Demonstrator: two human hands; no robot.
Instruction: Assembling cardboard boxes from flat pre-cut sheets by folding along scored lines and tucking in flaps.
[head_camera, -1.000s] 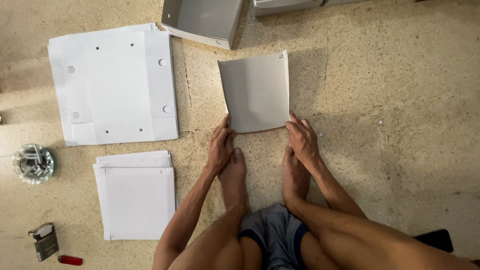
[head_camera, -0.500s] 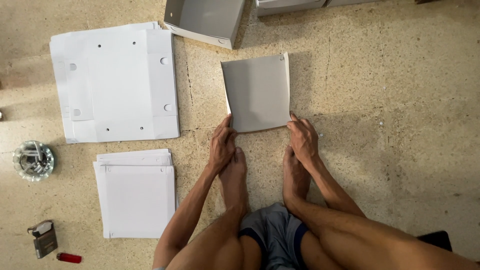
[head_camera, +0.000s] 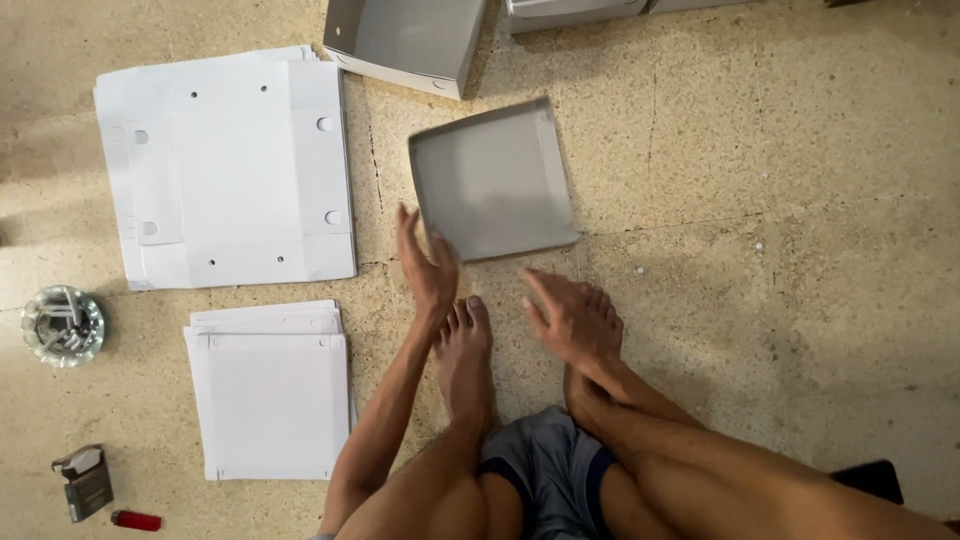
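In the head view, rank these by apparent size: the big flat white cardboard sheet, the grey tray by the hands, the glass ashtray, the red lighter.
1. Big flat white cardboard sheet
2. Grey tray, blurred
3. Glass ashtray
4. Red lighter

All lie on the floor, so nearness hardly skews this.

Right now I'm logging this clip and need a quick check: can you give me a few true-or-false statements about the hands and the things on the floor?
1. The left hand touches the grey folded tray at its lower left edge. True.
2. The right hand grips the tray. False: it is open and just clear of it.
3. A red lighter lies on the floor at lower left. True.
4. The glass ashtray sits on the stack of white sheets. False: it stands on the floor, left of the stack.
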